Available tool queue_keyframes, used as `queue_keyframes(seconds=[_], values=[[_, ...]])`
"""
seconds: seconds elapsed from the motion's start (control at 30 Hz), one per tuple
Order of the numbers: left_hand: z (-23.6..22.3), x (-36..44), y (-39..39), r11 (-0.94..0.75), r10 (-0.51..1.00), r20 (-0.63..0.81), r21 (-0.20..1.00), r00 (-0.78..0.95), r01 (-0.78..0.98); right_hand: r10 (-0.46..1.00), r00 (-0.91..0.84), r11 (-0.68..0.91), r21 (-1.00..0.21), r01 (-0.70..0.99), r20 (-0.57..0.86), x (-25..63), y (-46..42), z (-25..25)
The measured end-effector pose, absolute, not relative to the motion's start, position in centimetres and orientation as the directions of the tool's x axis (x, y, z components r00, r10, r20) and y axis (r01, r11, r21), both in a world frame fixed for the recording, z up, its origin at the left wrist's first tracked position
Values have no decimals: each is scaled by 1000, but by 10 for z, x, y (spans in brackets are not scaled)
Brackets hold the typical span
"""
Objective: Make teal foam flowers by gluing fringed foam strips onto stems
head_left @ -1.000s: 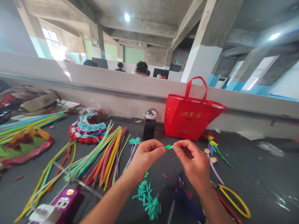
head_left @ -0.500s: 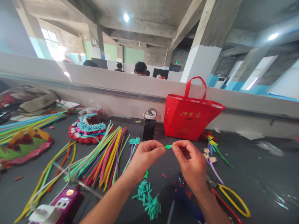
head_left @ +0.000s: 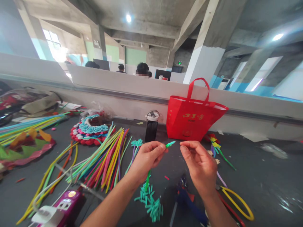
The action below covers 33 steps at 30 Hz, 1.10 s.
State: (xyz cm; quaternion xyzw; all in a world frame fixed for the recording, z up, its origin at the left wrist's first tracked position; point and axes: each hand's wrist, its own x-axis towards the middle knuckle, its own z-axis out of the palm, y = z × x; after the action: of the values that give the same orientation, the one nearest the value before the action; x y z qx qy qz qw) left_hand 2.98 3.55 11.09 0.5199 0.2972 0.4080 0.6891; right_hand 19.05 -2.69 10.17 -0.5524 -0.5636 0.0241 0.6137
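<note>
My left hand (head_left: pixel 151 154) pinches a green pipe cleaner (head_left: pixel 148 181), whose lower end hangs below the palm. A pale teal tip (head_left: pixel 171 143) sticks out past the fingertips toward the right. Across a small gap is my right hand (head_left: pixel 197 164), its thumb and index finger slightly apart with nothing visible between them. Below the hands lies a pile of short teal pipe cleaner pieces (head_left: pixel 151 203). Pliers with yellow and red handles (head_left: pixel 239 198) are partly hidden by my right forearm.
A bundle of coloured pipe cleaners (head_left: pixel 111 157) lies to the left, near a purple power strip (head_left: pixel 63 205). Behind the hands stand a bottle (head_left: pixel 152 117), a black phone (head_left: pixel 151 130) and a red bag (head_left: pixel 194 116). Finished pipe cleaner flowers (head_left: pixel 215 145) lie to the right.
My right hand has let go of the teal tip and moved a little to the right. My left hand has turned slightly, and more of the green pipe cleaner shows below it.
</note>
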Motion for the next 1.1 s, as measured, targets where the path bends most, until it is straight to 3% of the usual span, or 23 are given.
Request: queue_keyframes(seconds=[0.33,0.63,1.1], values=[[113,28,34,139,864,13,955,503,-263,710,277,386,-687,616,647,184,-24,101],[117,25,35,47,884,73,969,461,-244,754,207,374,-667,645,623,183,-23,103],[112,24,32,-121,854,171,984,491,-132,734,329,357,-750,557,594,186,-25,102]])
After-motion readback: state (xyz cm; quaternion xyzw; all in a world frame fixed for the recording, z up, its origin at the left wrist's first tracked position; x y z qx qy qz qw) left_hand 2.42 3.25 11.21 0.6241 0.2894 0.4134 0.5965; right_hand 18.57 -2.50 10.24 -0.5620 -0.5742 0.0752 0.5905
